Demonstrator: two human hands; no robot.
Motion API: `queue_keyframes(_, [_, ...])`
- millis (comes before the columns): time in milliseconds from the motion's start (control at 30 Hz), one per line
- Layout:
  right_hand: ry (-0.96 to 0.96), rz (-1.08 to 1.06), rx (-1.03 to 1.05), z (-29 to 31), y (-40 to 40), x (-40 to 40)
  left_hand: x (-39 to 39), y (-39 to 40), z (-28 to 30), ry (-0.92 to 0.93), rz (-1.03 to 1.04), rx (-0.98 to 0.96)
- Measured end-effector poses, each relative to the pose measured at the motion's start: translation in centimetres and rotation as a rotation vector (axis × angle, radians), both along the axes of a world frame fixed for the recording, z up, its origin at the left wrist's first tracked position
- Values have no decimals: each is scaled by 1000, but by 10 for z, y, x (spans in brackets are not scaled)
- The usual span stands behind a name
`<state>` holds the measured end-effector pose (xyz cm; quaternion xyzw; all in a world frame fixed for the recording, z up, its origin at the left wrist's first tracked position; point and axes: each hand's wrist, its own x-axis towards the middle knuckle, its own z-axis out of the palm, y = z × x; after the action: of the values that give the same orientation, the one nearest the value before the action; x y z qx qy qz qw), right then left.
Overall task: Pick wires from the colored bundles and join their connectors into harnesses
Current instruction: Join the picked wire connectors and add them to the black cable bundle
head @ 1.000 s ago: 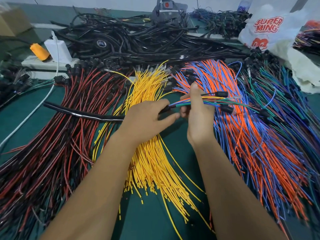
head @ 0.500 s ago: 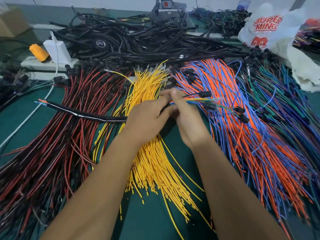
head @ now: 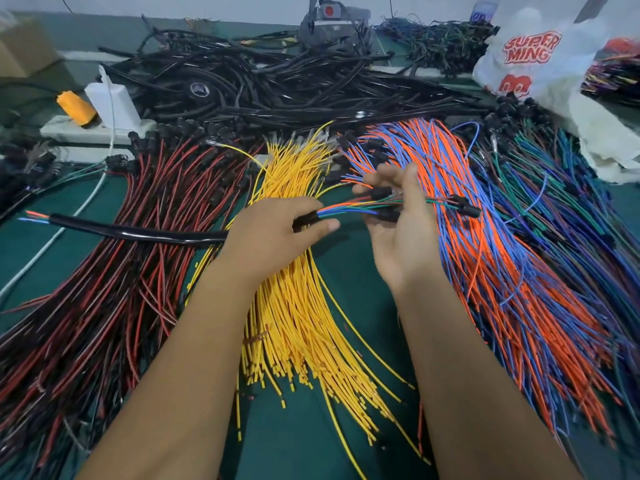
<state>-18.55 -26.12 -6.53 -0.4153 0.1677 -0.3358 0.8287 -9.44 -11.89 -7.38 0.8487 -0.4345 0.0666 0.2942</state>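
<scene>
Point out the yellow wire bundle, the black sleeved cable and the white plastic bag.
yellow wire bundle (head: 298, 299): head view, middle of the strands.
black sleeved cable (head: 138, 232): head view, sleeve left of the left hand.
white plastic bag (head: 519, 64): head view, printed front.

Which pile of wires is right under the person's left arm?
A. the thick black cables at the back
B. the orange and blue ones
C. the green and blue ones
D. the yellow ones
D: the left hand and its forearm lie over the yellow wires, which fan out on the green table beneath them, while that hand holds the black sleeved harness.
</scene>
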Motion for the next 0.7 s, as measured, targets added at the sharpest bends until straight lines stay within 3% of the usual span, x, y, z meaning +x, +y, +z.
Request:
queue_keyframes(300, [129,-103,-160,-4,-1,0,-7,-2,6,-4,-51,175])
queue_keyframes(467, [166,-116,-178,-2,-1,-1,-13,-5,6,-35,-35,133])
queue_keyframes(600, [13,-4,-263,-4,4,2,-11,-9,3,157,74,-10])
queue_keyframes(700, [64,-75,-378,-6,6,3,-9,-7,1,241,51,-36])
